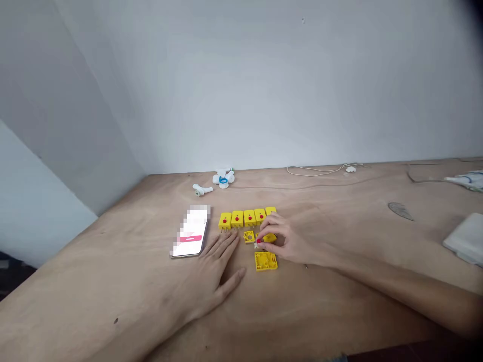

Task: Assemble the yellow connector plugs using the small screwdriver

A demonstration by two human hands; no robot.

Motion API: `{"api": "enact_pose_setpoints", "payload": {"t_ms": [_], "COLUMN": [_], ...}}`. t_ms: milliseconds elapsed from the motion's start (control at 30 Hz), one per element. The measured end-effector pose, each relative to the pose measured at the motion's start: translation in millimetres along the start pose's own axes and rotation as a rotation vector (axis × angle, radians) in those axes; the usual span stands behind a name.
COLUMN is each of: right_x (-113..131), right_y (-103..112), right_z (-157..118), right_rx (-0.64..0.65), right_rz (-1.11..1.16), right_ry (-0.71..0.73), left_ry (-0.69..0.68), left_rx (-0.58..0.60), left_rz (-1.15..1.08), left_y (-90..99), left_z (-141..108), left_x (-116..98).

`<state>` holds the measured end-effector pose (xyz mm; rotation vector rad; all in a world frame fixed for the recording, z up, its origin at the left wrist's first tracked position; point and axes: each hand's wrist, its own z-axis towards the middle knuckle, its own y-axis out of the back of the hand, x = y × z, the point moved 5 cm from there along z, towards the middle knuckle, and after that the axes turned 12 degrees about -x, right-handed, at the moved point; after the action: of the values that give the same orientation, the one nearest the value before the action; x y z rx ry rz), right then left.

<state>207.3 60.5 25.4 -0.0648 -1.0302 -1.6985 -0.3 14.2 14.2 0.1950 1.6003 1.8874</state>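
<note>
Pale wall [241,90] backs a wooden table [94,261], whose near edge is partly out of frame. Right hand [283,239]: grip closed, thumb and fingertips pinching a small red part [258,242] with a whitish end; its full shape is covered by the fingers. It sits just far of an open yellow housing [266,261] and right of a small yellow plate [248,237]; contact with the table cannot be determined. Another yellow piece [270,238] is partly masked by the same hand. Left hand [215,266]: palm down on the table, fingers extended, grip released; its underside is not visible. Farther off, five yellow blocks [249,217] stand in a row, the rightmost partly obscured by the right hand. Left of them lies a phone [194,229], its screen partly pixelated. Far white fittings [223,179] are too small to identify. At right, a translucent box [468,239] is cut off by the frame.
</note>
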Motion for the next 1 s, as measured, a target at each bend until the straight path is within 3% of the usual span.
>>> {"api": "enact_pose_setpoints", "payload": {"t_ms": [367, 533, 733, 1000], "right_x": [16.9, 27.9, 25.0, 24.2], "right_y": [15.0, 4.9, 4.2, 2.7], "right_z": [-17.0, -18.0, -20.4, -22.0], "right_rx": [-0.004, -0.037, -0.056, -0.070], "right_rz": [-0.016, -0.055, -0.068, -0.044], "right_ry": [-0.063, -0.036, -0.027, -0.044], "left_ry": [-0.127, -0.093, -0.074, -0.085], "left_rx": [-0.170, -0.185, -0.199, -0.222], "left_rz": [-0.028, -0.114, -0.222, -0.309], "left_y": [-4.4, 7.2, 19.5, 16.5], "left_z": [-0.5, 3.7, 9.5, 14.6], "left_x": [9.9, 0.8, -7.2, -3.8]}}
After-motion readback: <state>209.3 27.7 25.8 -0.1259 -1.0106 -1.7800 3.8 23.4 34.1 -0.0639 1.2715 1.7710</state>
